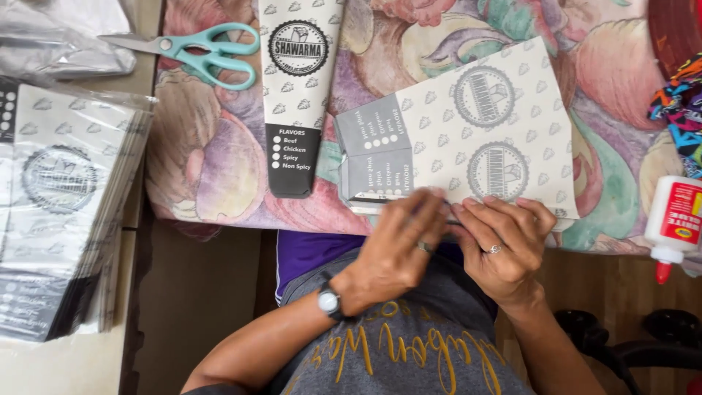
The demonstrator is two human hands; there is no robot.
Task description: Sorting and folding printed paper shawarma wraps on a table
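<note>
A flat printed cardboard sleeve (475, 132), white with grey patterned marks and a dark grey panel, lies on the flowered tablecloth (212, 161). Both hands press on its near edge at the table's front. My left hand (398, 245), with a wristwatch and a ring, bears down with its fingers on the sleeve's lower edge. My right hand (504, 245), also ringed, pinches the same edge beside it. A finished folded narrow sleeve (296, 88) lies upright to the left.
Teal-handled scissors (201, 51) lie at the top left. A wrapped stack of flat sleeves (62, 212) stands on the left. A white glue bottle with red tip (673, 223) lies at the right edge. Colourful fabric (680, 110) sits at the far right.
</note>
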